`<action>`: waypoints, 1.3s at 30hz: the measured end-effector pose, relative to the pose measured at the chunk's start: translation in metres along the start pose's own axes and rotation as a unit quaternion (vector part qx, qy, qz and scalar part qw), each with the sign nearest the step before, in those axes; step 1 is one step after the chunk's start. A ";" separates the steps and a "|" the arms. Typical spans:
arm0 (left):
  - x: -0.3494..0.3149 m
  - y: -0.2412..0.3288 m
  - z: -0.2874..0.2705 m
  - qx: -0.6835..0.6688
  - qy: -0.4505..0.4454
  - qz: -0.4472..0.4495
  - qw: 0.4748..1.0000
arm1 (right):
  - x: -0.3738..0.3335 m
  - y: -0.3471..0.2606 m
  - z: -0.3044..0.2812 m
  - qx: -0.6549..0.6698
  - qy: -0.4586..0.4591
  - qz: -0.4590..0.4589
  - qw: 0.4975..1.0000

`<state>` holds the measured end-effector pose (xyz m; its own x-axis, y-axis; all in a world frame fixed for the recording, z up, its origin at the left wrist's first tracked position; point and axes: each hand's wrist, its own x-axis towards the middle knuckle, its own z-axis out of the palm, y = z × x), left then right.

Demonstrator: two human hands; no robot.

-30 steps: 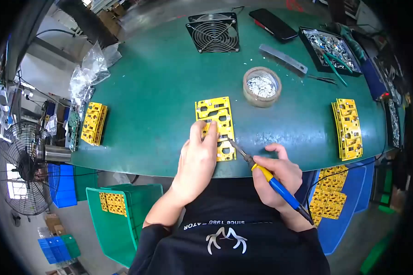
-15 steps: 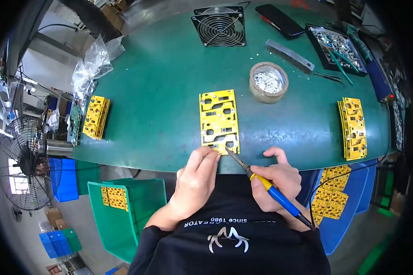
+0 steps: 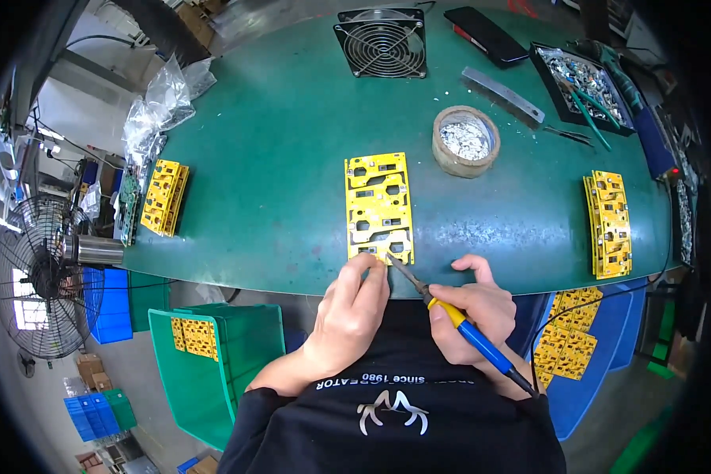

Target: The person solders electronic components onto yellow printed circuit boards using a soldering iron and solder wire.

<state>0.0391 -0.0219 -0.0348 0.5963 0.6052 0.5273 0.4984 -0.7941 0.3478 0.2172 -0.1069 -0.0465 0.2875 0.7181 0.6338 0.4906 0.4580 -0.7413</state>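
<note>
In front of me a yellow circuit board (image 3: 381,213) with dark cut-outs lies lengthwise on the green tabletop. My right hand (image 3: 479,316) grips a soldering iron (image 3: 482,346) with a blue and yellow handle. Its metal tip meets the board's near end, by the last cut-outs. Pressed together at that same end are the fingertips of my left hand (image 3: 346,320), just left of the iron's tip. Whatever they pinch is too small and covered to make out.
Stacks of yellow boards stand left (image 3: 164,197) and right (image 3: 608,225). Beyond lie a tape roll (image 3: 442,155) holding silvery bits, a metal bar (image 3: 502,96), tweezers (image 3: 567,136), a parts tray (image 3: 539,65) and a fan (image 3: 383,47). Bins, green (image 3: 253,347) and blue (image 3: 588,391), flank me below.
My left hand has shifted slightly right, its fingertips closer to the iron's tip. My right hand and the iron have hardly moved. The whole view has tilted a little.
</note>
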 end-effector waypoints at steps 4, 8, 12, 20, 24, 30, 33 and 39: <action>0.000 -0.001 0.001 0.003 -0.003 0.001 1.000 | 0.000 0.001 0.000 -0.005 -0.003 -0.002 1.000; -0.002 -0.003 0.000 -0.012 -0.033 0.009 0.999 | 0.000 0.001 0.001 -0.002 -0.007 -0.004 1.000; -0.004 -0.003 -0.004 -0.004 -0.049 -0.007 0.999 | -0.001 0.000 0.002 -0.008 -0.003 -0.012 1.000; -0.004 -0.012 -0.011 0.015 -0.113 0.003 0.994 | -0.003 -0.003 0.002 -0.010 -0.002 -0.021 1.000; -0.001 -0.014 -0.014 0.028 -0.118 0.026 0.992 | -0.003 -0.003 0.003 -0.014 -0.005 -0.025 1.000; 0.004 -0.014 -0.019 0.039 -0.140 0.046 0.988 | -0.003 -0.004 0.002 -0.018 -0.001 -0.032 0.999; 0.005 -0.014 -0.019 0.035 -0.140 0.046 0.988 | -0.003 -0.004 0.004 -0.021 -0.004 -0.030 0.999; 0.003 -0.012 -0.018 0.025 -0.134 0.002 0.991 | -0.001 -0.003 -0.001 -0.024 -0.001 -0.019 1.000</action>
<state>0.0237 -0.0116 -0.0230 0.7405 0.6012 0.3004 0.5233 -0.7963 0.3034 0.2165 -0.1095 -0.0449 0.2665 0.7018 0.6607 0.5392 0.4596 -0.7057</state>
